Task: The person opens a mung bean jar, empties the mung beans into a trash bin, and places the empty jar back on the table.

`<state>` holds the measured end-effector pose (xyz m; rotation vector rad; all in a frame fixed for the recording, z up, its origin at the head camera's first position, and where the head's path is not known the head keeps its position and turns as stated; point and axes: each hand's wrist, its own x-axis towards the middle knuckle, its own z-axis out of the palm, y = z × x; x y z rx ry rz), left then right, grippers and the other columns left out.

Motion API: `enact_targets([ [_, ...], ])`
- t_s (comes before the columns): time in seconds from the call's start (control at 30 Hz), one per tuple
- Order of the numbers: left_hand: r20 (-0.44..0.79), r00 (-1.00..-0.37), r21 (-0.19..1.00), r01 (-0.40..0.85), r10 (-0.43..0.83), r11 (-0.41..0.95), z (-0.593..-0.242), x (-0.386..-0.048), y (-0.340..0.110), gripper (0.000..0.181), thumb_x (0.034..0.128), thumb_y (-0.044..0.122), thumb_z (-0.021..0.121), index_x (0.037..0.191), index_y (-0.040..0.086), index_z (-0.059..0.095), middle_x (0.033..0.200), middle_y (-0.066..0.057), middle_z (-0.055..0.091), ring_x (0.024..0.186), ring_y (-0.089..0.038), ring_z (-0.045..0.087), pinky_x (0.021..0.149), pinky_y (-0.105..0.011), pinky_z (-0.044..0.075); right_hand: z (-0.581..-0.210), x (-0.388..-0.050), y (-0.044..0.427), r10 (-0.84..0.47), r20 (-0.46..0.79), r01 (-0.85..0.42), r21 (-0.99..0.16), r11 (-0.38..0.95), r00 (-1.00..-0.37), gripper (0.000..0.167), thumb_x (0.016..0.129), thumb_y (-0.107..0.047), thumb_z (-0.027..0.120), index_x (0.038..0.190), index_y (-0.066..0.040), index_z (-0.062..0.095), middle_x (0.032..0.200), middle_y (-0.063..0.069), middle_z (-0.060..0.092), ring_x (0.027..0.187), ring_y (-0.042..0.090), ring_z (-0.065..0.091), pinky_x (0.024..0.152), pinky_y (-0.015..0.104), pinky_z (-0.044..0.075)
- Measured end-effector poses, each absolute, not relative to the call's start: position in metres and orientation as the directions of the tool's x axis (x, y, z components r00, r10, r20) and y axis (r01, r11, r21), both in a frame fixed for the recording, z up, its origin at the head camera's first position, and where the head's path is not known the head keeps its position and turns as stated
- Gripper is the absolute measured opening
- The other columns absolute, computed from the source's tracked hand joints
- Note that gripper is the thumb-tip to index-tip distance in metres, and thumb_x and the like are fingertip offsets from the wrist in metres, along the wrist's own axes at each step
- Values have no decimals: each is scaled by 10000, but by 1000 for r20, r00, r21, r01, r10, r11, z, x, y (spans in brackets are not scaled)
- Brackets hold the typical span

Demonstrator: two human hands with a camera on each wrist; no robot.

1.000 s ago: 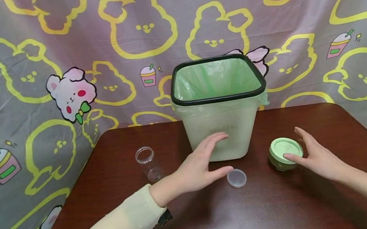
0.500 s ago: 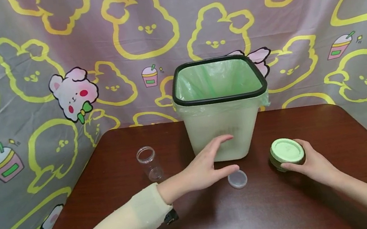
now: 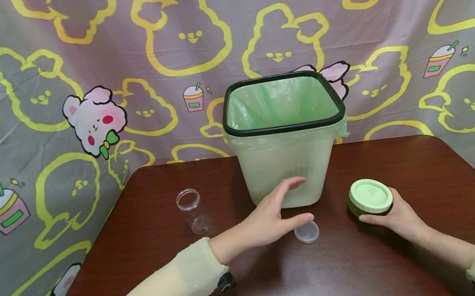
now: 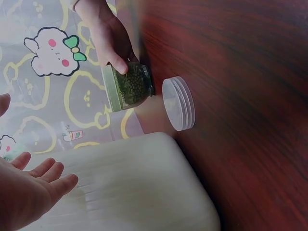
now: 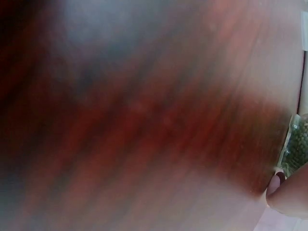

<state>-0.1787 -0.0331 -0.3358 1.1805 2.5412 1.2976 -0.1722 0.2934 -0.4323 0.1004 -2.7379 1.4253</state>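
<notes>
My right hand (image 3: 399, 218) grips a small clear jar with a pale green lid (image 3: 370, 195), thumb on the near side and fingers round the far side. Small green beans (image 4: 134, 86) fill the jar in the left wrist view. Whether its base touches the table, I cannot tell. My left hand (image 3: 269, 221) hovers in front of the bin with fingers extended and thumb apart, holding nothing. Just beyond its thumb tip, a clear round lid (image 3: 307, 233) lies on the table. To the left stands an open clear jar (image 3: 193, 212).
A cream bin (image 3: 286, 166) with a black rim and a green liner stands at the back middle of the dark wooden table (image 3: 353, 274). Behind and at the sides hangs a patterned curtain (image 3: 112, 49). The right wrist view is mostly blurred tabletop.
My right hand has closed round the green-lidded jar, after standing open beside it. My left hand has drifted slightly to the right, still extended.
</notes>
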Motion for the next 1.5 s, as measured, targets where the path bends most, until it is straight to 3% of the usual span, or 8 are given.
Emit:
enact_targets([
  [0.47, 230, -714, 734, 574, 661, 364, -339, -177, -25, 684, 908, 361, 686, 1473, 159, 359, 1460, 31, 416, 1351, -57, 342, 1093, -301, 291, -436, -173, 298, 16, -9, 16, -846, 533, -1000, 941, 816, -254, 790, 1435, 119, 187, 1365, 311, 366, 1213, 420, 376, 931, 513, 314],
  [0.7, 242, -712, 736, 577, 659, 354, -337, -183, -17, 678, 907, 376, 679, 1480, 187, 369, 1461, 55, 419, 1347, -47, 343, 1088, -278, 289, -433, -173, 303, 14, 17, -6, -833, 553, -1000, 902, 810, -235, 798, 1409, 112, 220, 1335, 277, 396, 1142, 311, 414, 872, 361, 325],
  [0.9, 250, -704, 734, 586, 665, 344, -332, -184, -12, 676, 909, 378, 676, 1486, 201, 371, 1468, 77, 413, 1347, -51, 346, 1085, -265, 287, -426, -170, 309, -25, 75, -75, -796, 601, -997, 861, 781, -211, 824, 1383, 85, 283, 1274, 240, 472, 1005, 24, 437, 793, 202, 347],
  [1.0, 253, -691, 734, 593, 677, 331, -329, -185, -11, 677, 910, 368, 676, 1488, 196, 369, 1473, 95, 403, 1350, -47, 339, 1087, -265, 284, -419, -169, 311, -42, 128, -127, -775, 619, -991, 849, 759, -191, 840, 1374, 75, 317, 1242, 223, 503, 960, -58, 426, 766, 172, 352],
  [1.27, 267, -652, 754, 600, 710, 268, -321, -188, -7, 671, 920, 334, 669, 1490, 168, 357, 1479, 103, 390, 1350, -38, 332, 1078, -294, 318, -388, -165, 310, -137, 264, -289, -721, 630, -955, 791, 738, -130, 849, 1345, 62, 380, 1180, 180, 545, 939, -87, 467, 725, 143, 394],
  [1.5, 288, -635, 749, 616, 716, 245, -312, -190, -7, 659, 921, 301, 677, 1482, 155, 365, 1476, 78, 404, 1333, -31, 352, 1063, -320, 349, -356, -162, 305, -201, 327, -378, -688, 619, -924, 764, 709, -64, 849, 1340, 48, 433, 1093, -33, 568, 929, -74, 500, 703, 135, 423],
])
